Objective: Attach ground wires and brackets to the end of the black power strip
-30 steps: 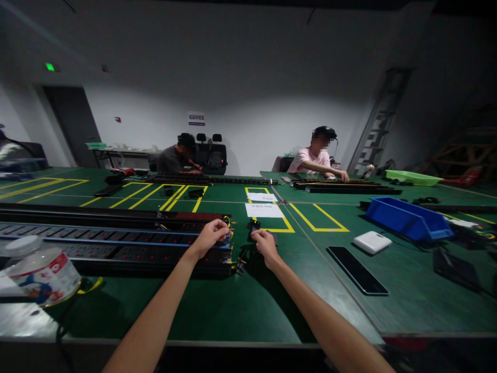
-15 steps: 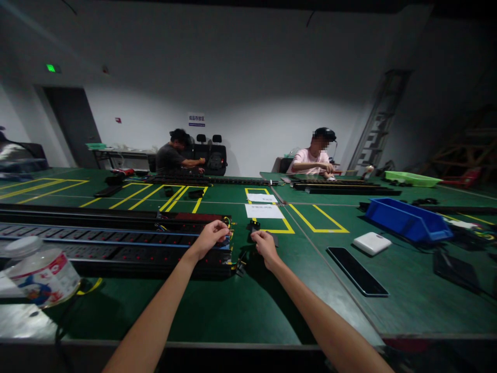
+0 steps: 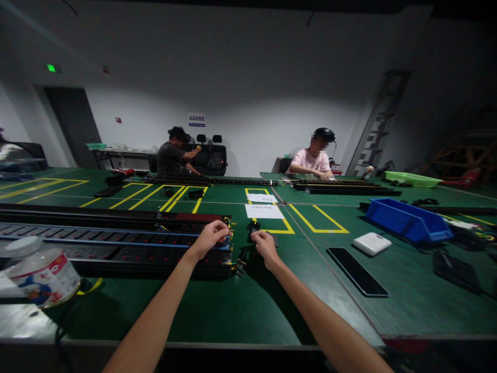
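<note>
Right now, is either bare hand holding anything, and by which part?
I cannot tell: the left hand is bunched near yellow-green wires at the end of long black strips, the right hand at a small black part; both contacts are hidden.

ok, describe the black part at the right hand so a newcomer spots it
On the green table, the black strips end just left of the right hand. The black part shows just past that hand; the small dark piece by the strips' near corner has no hand on it.
</note>
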Demonstrator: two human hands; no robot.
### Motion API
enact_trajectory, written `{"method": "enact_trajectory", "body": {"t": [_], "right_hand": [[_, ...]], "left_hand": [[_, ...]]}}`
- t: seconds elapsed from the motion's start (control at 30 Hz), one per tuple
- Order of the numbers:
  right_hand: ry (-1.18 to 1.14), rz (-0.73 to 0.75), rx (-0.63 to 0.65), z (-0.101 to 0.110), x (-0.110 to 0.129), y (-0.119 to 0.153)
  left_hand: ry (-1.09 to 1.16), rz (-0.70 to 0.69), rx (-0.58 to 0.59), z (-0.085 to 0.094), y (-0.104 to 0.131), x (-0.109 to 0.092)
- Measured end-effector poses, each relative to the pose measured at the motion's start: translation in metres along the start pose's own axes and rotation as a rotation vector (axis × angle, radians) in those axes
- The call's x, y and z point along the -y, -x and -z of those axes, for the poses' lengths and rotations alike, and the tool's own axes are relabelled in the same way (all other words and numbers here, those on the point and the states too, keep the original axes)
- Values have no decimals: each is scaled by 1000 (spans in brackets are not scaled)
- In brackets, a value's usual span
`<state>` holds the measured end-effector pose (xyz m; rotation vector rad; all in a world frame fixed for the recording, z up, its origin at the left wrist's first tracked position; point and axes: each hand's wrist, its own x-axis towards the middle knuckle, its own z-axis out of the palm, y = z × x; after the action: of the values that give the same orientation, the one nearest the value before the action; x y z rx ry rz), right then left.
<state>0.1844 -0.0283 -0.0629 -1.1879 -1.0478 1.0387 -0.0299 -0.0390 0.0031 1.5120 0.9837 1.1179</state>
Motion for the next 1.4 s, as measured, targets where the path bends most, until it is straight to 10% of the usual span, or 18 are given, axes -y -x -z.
{"method": "enact_trajectory", "body": {"t": [1.4], "right_hand": [[39, 29, 7, 1, -2, -1]], "left_hand": [[-4, -2, 7, 1, -2, 4]]}}
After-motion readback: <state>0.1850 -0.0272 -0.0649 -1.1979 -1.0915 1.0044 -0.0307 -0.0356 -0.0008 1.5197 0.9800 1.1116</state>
